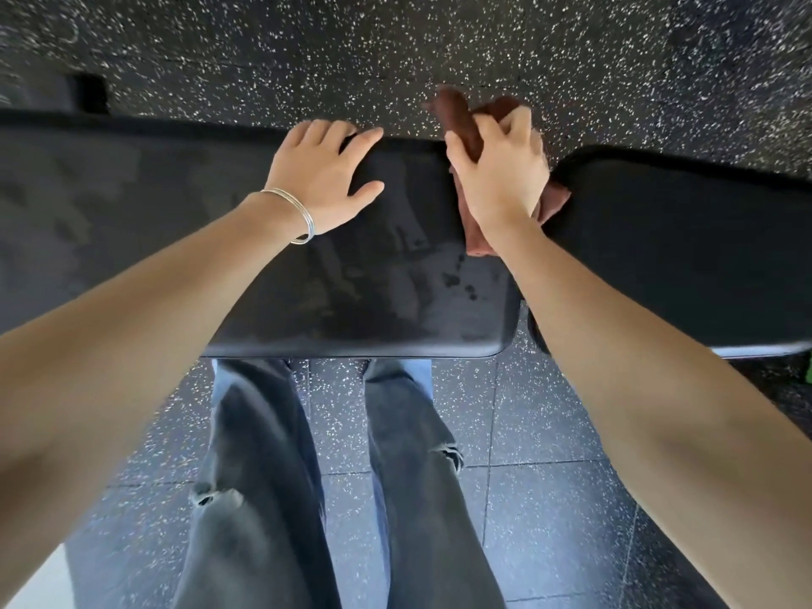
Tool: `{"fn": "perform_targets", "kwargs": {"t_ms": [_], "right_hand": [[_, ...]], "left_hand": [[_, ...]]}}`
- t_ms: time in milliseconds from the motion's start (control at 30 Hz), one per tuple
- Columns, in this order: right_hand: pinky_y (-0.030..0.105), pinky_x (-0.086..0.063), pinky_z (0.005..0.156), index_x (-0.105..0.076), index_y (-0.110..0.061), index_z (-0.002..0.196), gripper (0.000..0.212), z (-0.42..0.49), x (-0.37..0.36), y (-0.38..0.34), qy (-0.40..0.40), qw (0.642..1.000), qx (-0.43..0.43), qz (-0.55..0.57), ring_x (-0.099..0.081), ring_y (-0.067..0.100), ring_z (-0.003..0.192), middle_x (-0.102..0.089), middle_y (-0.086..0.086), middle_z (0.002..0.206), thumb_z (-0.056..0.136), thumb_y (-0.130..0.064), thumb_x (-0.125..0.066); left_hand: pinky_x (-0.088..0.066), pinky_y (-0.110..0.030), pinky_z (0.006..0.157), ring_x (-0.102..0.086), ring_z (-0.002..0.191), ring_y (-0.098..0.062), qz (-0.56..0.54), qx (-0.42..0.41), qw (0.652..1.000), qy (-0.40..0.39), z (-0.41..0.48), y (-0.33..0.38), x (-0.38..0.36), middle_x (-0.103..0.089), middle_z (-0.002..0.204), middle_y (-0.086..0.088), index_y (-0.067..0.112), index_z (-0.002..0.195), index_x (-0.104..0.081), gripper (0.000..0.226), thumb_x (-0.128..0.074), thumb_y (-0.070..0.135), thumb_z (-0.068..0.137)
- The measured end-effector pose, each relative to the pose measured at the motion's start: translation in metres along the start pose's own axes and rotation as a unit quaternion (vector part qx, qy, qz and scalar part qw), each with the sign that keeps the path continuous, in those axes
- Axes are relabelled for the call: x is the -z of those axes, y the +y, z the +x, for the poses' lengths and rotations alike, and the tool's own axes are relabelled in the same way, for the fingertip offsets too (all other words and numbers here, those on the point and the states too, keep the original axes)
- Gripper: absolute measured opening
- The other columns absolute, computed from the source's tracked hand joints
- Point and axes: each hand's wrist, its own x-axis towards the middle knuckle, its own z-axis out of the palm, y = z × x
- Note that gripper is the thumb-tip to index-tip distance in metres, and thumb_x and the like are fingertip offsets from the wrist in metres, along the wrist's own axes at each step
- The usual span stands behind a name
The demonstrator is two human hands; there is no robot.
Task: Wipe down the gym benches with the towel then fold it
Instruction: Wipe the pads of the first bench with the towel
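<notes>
A black padded gym bench (351, 292) lies across the view, its long pad showing damp streaks. A second black pad (685, 257) sits to the right, with a narrow gap between the two. My right hand (496, 173) grips a bunched brown towel (459, 120) at that gap, near the far edge of the long pad. More of the towel pokes out below my wrist. My left hand (325, 178), with thin silver bangles on the wrist, rests on the long pad, fingers bent over its far edge.
Dark speckled rubber floor (395, 46) surrounds the bench. My legs in grey ripped jeans (413, 454) stand against the near edge. A dark block (90, 92) sits on the floor at the far left. A bit of green (807, 367) shows at the right edge.
</notes>
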Motion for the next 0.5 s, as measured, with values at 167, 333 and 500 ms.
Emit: {"fn": "perform_targets", "kwargs": {"t_ms": [167, 333, 500], "right_hand": [[0.035, -0.046, 0.062, -0.067, -0.022, 0.11, 0.035, -0.087, -0.006, -0.002, 0.025, 0.998, 0.027, 0.055, -0.054, 0.031, 0.079, -0.055, 0.014, 0.092, 0.082, -0.041, -0.057], [0.033, -0.049, 0.057, -0.072, -0.019, 0.1, 0.03, -0.173, -0.012, 0.016, -0.006, 0.992, 0.12, 0.026, -0.051, 0.028, 0.063, -0.053, 0.011, 0.075, 0.075, -0.032, -0.062], [0.036, -0.048, 0.056, -0.071, -0.018, 0.098, 0.029, -0.12, -0.008, 0.004, 0.024, 0.991, 0.129, -0.009, -0.056, 0.032, 0.067, -0.057, 0.015, 0.078, 0.076, -0.034, -0.061]], "left_hand": [[-0.024, -0.044, 0.107, -0.04, 0.122, -0.035, -0.014, -0.012, 1.0, -0.004, -0.001, -0.005, 0.002, -0.045, 0.135, -0.013, 0.018, 0.145, -0.03, 0.063, -0.041, 0.049, 0.092], [-0.025, -0.045, 0.106, -0.041, 0.122, -0.035, -0.02, -0.035, 0.999, -0.014, -0.001, -0.016, 0.002, -0.045, 0.136, -0.012, 0.018, 0.146, -0.029, 0.064, -0.043, 0.048, 0.091], [-0.024, -0.046, 0.107, -0.04, 0.124, -0.035, -0.023, -0.038, 0.999, -0.016, -0.004, -0.02, 0.001, -0.043, 0.138, -0.013, 0.018, 0.146, -0.028, 0.065, -0.043, 0.048, 0.091]]}}
